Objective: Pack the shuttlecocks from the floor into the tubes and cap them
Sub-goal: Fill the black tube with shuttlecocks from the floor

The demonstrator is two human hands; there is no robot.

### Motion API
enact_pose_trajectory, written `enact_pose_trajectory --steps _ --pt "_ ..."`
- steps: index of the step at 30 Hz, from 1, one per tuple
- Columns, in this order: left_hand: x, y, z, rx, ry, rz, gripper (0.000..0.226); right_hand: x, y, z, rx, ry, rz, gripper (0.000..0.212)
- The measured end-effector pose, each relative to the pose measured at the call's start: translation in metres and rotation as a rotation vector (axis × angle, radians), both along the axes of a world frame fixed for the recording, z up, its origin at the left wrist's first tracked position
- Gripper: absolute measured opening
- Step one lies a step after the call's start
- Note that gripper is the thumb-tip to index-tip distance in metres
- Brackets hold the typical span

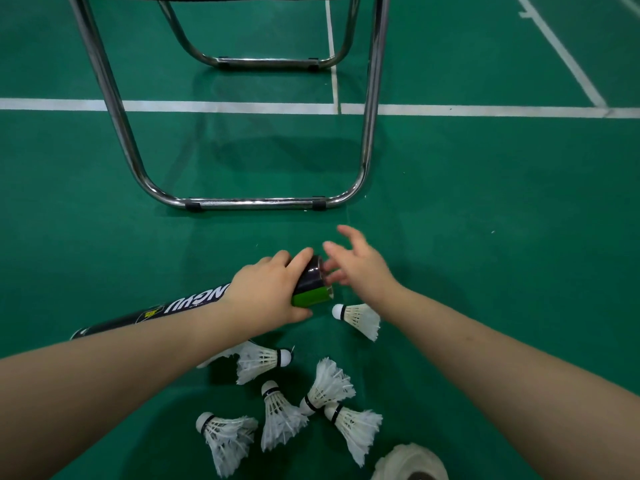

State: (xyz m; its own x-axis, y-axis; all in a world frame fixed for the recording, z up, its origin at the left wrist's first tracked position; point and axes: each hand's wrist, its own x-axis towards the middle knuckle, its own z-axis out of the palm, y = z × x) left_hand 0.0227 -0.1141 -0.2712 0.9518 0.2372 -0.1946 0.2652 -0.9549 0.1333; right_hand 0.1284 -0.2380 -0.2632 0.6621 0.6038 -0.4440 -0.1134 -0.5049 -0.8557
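Head view: the tube (pixel 311 284) lies on the floor (pixel 485 202), its long axis running from lower left of the frame to centre, mouth end rightward. The left hand (pixel 270 289) grips it just behind the mouth. The right hand (pixel 360 268) hovers at the mouth, fingers spread, holding nothing. It is the nearer hand to the shuttlecock (pixel 358 318) just below it. Other shuttlecocks (pixel 277 414) lie at lower centre. Whether the tube holds anything cannot be told.

One head-worn wide-angle view, facing forward and steeply down onto green court floor (pixel 485 202). Close range: left hand (pixel 266 289) and right hand (pixel 360 268) mid-frame by black cardboard tube (pixel 187 301), white feather shuttlecocks (pixel 277 414) near bottom edge, chrome tubular chair frame (pixel 252 202) farther ahead, cropped at top.
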Motion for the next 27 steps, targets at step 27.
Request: enact_pose_trajectory --steps 27 --pt "-0.015 -0.013 -0.013 0.014 0.07 0.055 0.093 0.005 -0.044 -0.004 0.011 -0.181 -0.079 0.03"
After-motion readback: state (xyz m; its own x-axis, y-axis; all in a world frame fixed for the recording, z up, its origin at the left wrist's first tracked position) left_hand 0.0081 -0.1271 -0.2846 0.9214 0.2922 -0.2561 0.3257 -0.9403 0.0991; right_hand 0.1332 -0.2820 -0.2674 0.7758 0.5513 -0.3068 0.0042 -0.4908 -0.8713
